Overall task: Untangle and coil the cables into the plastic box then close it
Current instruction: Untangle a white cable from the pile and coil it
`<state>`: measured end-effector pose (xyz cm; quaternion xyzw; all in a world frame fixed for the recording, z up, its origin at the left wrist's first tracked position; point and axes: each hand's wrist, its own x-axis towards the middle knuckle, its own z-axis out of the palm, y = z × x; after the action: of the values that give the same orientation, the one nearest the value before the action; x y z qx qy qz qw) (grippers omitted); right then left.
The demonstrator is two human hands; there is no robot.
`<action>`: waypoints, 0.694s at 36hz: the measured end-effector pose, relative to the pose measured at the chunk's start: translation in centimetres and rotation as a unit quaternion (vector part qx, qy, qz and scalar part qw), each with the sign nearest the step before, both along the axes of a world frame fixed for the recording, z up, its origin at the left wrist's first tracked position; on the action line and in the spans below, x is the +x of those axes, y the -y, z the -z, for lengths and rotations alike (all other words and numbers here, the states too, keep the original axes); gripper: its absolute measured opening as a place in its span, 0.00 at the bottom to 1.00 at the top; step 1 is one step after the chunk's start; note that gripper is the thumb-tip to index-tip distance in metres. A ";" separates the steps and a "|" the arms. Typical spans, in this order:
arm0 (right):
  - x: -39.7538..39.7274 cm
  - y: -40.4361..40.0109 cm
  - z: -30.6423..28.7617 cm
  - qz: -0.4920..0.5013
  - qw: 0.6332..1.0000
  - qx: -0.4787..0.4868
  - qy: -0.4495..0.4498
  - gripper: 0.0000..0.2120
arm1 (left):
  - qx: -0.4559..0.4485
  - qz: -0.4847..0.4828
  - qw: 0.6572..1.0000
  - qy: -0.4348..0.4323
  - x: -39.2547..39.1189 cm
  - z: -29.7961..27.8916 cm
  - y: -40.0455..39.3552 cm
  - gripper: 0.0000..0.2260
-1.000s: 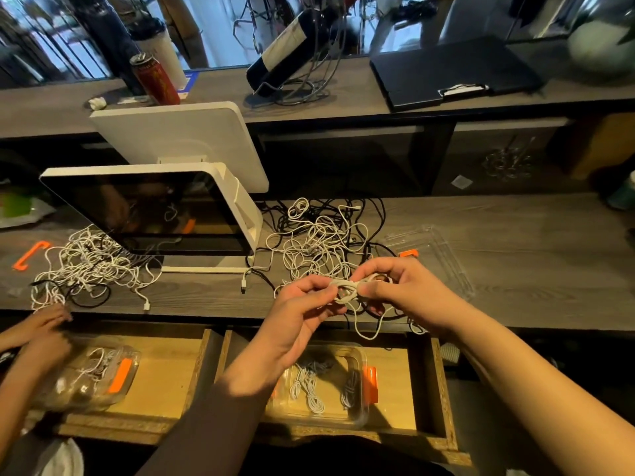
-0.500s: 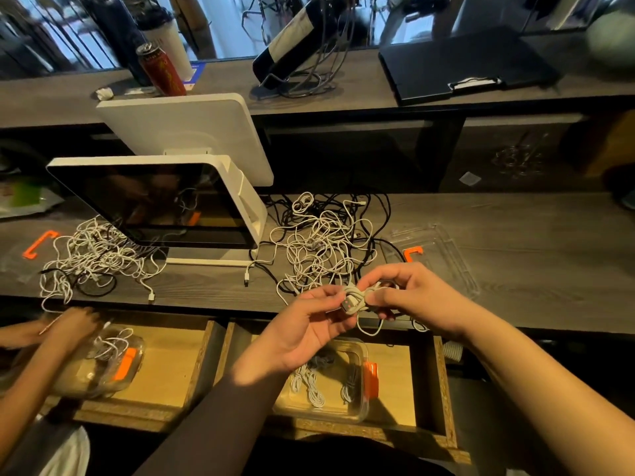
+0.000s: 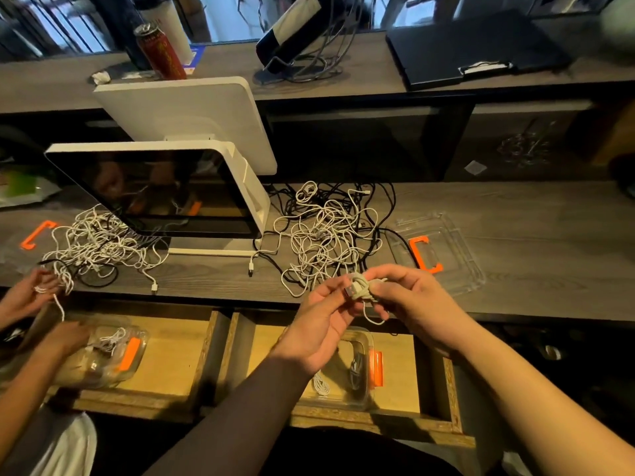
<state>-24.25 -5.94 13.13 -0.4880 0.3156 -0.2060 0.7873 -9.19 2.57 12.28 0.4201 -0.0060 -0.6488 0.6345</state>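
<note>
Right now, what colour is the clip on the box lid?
Orange clip, on the clear lid; head view.

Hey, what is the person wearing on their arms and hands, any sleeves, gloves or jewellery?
Both hands are bare: no gloves on the left hand or the right hand, and no rings or watch show. Both forearms look bare too, with no cuff in view. The left forearm lies in shadow, so a tight sleeve there cannot be ruled out.

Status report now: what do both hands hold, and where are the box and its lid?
Left hand and right hand both pinch the coiled white cable. Plastic box open in drawer below. Lid on counter. Tangled pile remains.
</note>
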 end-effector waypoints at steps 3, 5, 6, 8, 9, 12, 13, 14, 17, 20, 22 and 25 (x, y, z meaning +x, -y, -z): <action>0.6 -1.1 0.4 0.028 0.998 0.059 0.010 0.14 | 0.008 0.011 0.993 0.116 1.1 0.5 -0.9 0.06; 1.6 -2.1 0.8 0.067 0.994 0.082 0.010 0.15 | 0.009 0.018 0.988 0.156 1.9 0.9 -1.4 0.07; 2.0 -2.5 1.1 0.088 0.993 0.084 0.003 0.16 | 0.011 0.019 0.986 0.163 2.3 0.8 -1.5 0.07; 2.8 -3.0 1.5 0.121 0.990 0.063 -0.028 0.20 | 0.014 0.021 0.985 0.172 3.1 0.8 -1.6 0.08; 3.2 -3.2 1.6 0.131 0.989 0.045 -0.048 0.21 | 0.013 0.028 0.984 0.175 3.6 0.9 -1.7 0.10; 3.7 -3.4 2.2 0.137 0.985 -0.008 -0.103 0.15 | 0.026 0.082 0.970 0.229 5.2 1.1 -2.1 0.16; 4.0 -3.6 2.3 0.127 0.985 -0.018 -0.115 0.13 | 0.034 0.102 0.958 0.264 5.8 1.2 -2.3 0.15; 4.1 -3.7 2.6 0.118 0.985 -0.027 -0.122 0.12 | 0.041 0.116 0.948 0.293 6.1 1.4 -2.4 0.14; 4.7 -4.8 3.6 0.121 0.983 -0.028 -0.134 0.11 | 0.058 0.136 0.936 0.318 7.3 2.7 -2.9 0.12; 5.4 -6.0 5.0 0.143 0.982 0.029 -0.119 0.13 | 0.077 0.145 0.932 0.324 8.4 4.1 -3.5 0.12; 5.7 -6.6 6.3 0.161 0.977 0.055 -0.130 0.11 | 0.095 0.158 0.924 0.336 9.2 5.4 -3.9 0.13; 6.2 -7.5 8.5 0.162 0.971 0.098 -0.148 0.09 | 0.127 0.193 0.905 0.356 9.8 7.5 -4.3 0.12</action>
<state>-18.08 1.51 4.66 -0.3758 0.5222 -0.2247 0.7319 0.66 6.87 4.75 0.6908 -0.2301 -0.5610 0.3938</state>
